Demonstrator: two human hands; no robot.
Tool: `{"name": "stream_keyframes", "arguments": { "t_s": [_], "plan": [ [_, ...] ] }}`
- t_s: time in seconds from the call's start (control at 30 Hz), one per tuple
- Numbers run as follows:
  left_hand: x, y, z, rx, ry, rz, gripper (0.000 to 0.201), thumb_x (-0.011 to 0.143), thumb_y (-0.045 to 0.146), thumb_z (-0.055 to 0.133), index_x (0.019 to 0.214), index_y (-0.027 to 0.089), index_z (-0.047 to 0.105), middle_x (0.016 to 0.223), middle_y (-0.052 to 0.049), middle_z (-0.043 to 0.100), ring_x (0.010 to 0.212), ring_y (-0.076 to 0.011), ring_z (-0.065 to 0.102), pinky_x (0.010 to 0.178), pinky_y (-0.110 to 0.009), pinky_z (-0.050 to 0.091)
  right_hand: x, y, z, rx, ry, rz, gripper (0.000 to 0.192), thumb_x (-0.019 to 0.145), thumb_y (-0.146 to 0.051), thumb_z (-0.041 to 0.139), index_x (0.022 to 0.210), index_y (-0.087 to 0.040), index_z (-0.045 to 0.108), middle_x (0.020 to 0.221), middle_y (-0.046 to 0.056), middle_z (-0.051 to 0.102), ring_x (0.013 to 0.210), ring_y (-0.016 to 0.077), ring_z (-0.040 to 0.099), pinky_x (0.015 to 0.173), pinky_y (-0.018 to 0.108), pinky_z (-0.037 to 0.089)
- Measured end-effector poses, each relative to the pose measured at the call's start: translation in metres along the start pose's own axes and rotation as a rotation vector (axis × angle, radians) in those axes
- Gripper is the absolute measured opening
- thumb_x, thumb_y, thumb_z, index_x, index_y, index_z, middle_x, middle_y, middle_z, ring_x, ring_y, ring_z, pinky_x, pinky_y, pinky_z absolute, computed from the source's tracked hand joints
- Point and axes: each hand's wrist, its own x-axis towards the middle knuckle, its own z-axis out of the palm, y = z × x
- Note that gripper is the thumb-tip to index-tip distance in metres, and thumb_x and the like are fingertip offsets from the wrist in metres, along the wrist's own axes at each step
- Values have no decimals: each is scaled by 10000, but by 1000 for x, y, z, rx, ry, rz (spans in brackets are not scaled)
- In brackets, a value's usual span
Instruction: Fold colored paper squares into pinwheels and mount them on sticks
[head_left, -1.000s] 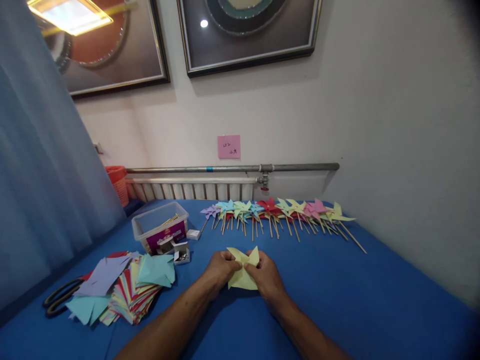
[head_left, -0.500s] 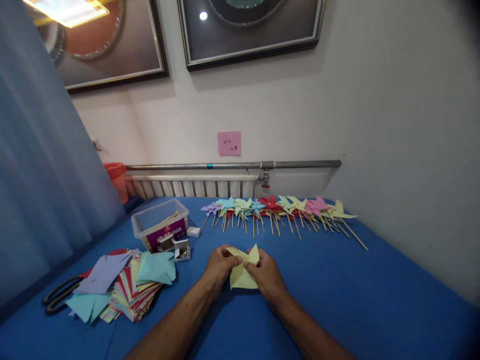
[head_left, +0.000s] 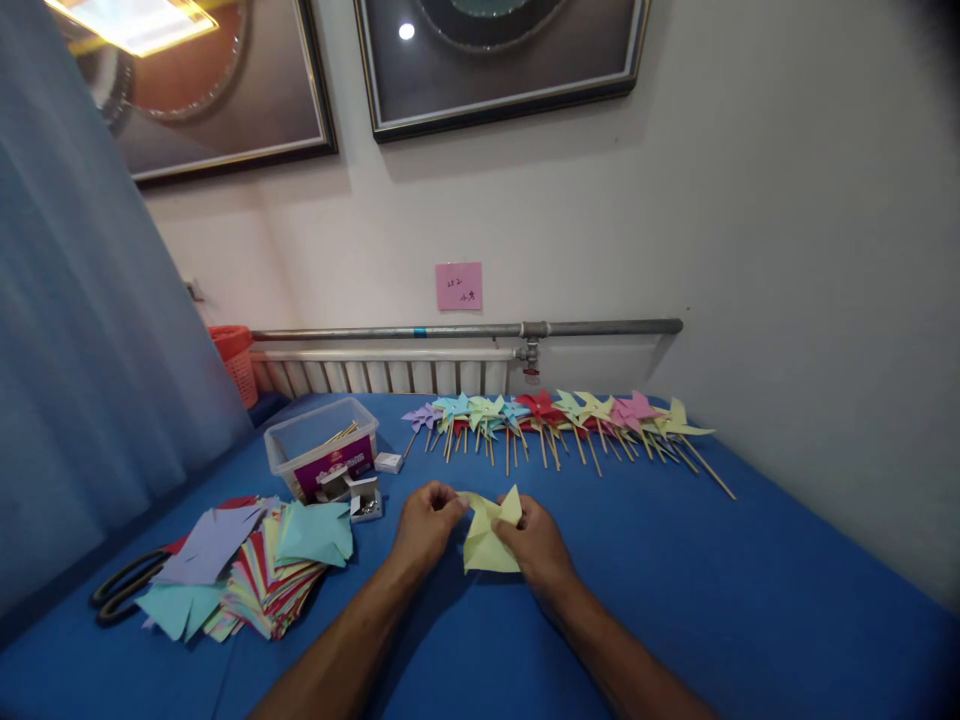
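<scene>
The fingers of the right hand (head_left: 541,548) grip the yellow paper (head_left: 489,550), thumb pressed on its front near the middle and the other fingers behind it, while the thumb and forefinger of the left hand (head_left: 424,525) are brought together at its upper left tip; whether they pinch that tip cannot be made out. The paper is held up between the two hands, in front of the person and above the blue worktop (head_left: 645,590). It is about as broad as it is tall, so no clear long axis shows; its broad lower edge faces the person, one sharp point stands straight up beside the right hand, and a narrow strip slants up and left to the left hand's fingertips. It is pale yellow, plain and matt, with the right-hand part bent in under the thumb. To the left, near the left hand, sits a small open box (head_left: 366,514) with shiny bits inside, beside a clear plastic tub (head_left: 337,468) holding thin sticks (head_left: 342,436). Nearer the left edge lies a fanned pile of coloured paper (head_left: 266,590), with turquoise and lilac sheets on top and the black handles of scissors (head_left: 124,592) poking out. Beyond the hands, finished pinwheels (head_left: 538,405) lie in a row, most heads toward the wall (head_left: 787,300), sticks toward the person.
</scene>
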Motion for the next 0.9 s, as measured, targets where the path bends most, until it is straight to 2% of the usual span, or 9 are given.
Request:
{"name": "stream_keyframes", "arguments": {
  "t_s": [0.1, 0.17, 0.33, 0.57, 0.7, 0.8, 0.9],
  "plan": [
    [-2, -2, 3, -116, -210, -166, 248, 593, 341, 769, 647, 150, 621, 529, 11, 569, 497, -100, 441, 510, -237, 305, 0, -1, 0, -5, 3, -9, 335, 616, -273, 659, 941, -194, 636, 729, 13, 725, 637, 211, 672, 559, 283, 506],
    [-4, -3, 5, -185, -251, -210, 289, 524, 316, 818, 656, 144, 626, 555, 0, 608, 512, -109, 496, 522, -239, 348, -2, -2, 0, -4, -12, -18, 336, 617, -278, 663, 941, -192, 634, 727, 9, 721, 640, 209, 669, 565, 282, 503],
    [-2, -10, 10, -249, -183, -254, 306, 440, 257, 849, 606, 144, 617, 582, -22, 662, 543, -148, 581, 570, -278, 462, -7, -7, 3, 12, -75, -26, 342, 627, -292, 666, 951, -192, 624, 721, 2, 710, 640, 199, 660, 591, 287, 506],
    [2, -19, 10, -214, -143, -251, 250, 477, 224, 823, 615, 135, 634, 577, -31, 673, 523, -159, 596, 552, -282, 480, -7, -8, 3, 13, -81, -31, 320, 623, -291, 680, 924, -198, 623, 703, -3, 700, 637, 204, 656, 572, 287, 496],
    [1, -19, 12, -258, -182, -234, 202, 515, 230, 793, 599, 134, 636, 558, -30, 663, 500, -149, 584, 538, -271, 467, -6, -5, 4, 88, -91, -26, 316, 629, -304, 721, 912, -206, 618, 717, 4, 717, 640, 209, 670, 581, 294, 508],
    [0, -18, 12, -300, -162, -232, 185, 533, 236, 775, 602, 129, 641, 550, -36, 656, 489, -149, 580, 534, -270, 463, -4, -3, 3, 211, -139, -4, 380, 676, -375, 733, 988, -200, 604, 784, 33, 744, 657, 221, 692, 613, 320, 531],
    [0, -14, 11, -347, -96, -261, 174, 527, 216, 758, 605, 137, 624, 535, -38, 644, 489, -159, 585, 518, -270, 459, -2, -3, 2, 270, -150, -17, 546, 698, -419, 744, 1162, -196, 561, 876, 59, 759, 701, 230, 711, 660, 345, 549]
  ]
}}
